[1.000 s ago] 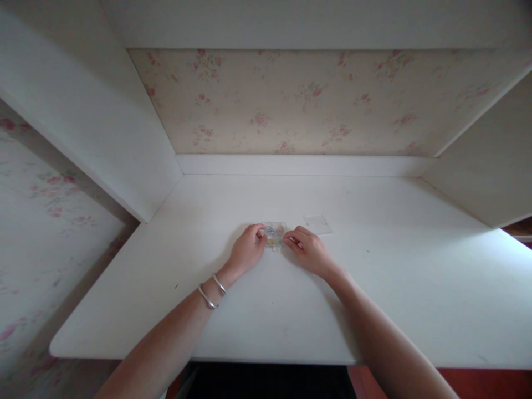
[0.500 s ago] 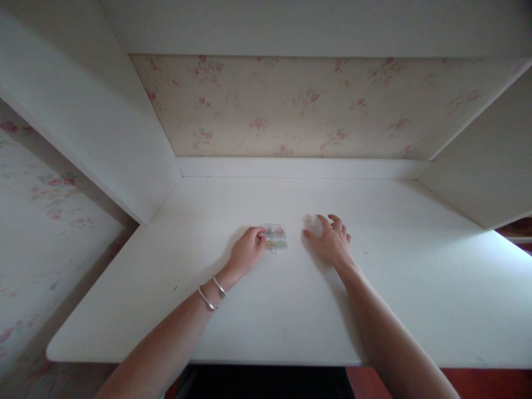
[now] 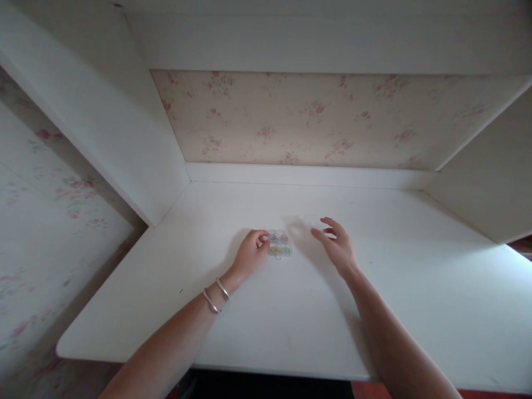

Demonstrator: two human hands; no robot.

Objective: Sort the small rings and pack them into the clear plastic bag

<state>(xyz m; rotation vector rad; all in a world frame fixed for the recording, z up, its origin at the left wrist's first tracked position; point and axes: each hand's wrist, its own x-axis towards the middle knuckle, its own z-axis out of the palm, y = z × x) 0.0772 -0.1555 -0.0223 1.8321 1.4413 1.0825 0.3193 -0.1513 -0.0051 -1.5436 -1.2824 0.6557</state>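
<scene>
A small clear plastic compartment box (image 3: 285, 245) lies on the white desk, with small coloured items in its sections: dark and pinkish ones at the back, yellow and green ones at the front. My left hand (image 3: 251, 252), with two silver bangles at the wrist, grips the box's left edge between thumb and fingers. To the right of the box, my right hand (image 3: 339, 246) is raised over the desk. Thumb and fingers pinch a see-through plastic piece (image 3: 312, 223), faint against the white; its exact shape is hard to make out.
The white desk (image 3: 249, 327) has a raised strip (image 3: 307, 174) along its back. A white side panel (image 3: 124, 138) stands at the left and another panel (image 3: 490, 172) at the right. A tiny dark mark (image 3: 180, 291) lies left of my left forearm.
My right hand has lifted off the desk with the clear plastic piece, its shadow now spreading toward the box. My left hand stays at the box's left edge. The view has shifted slightly.
</scene>
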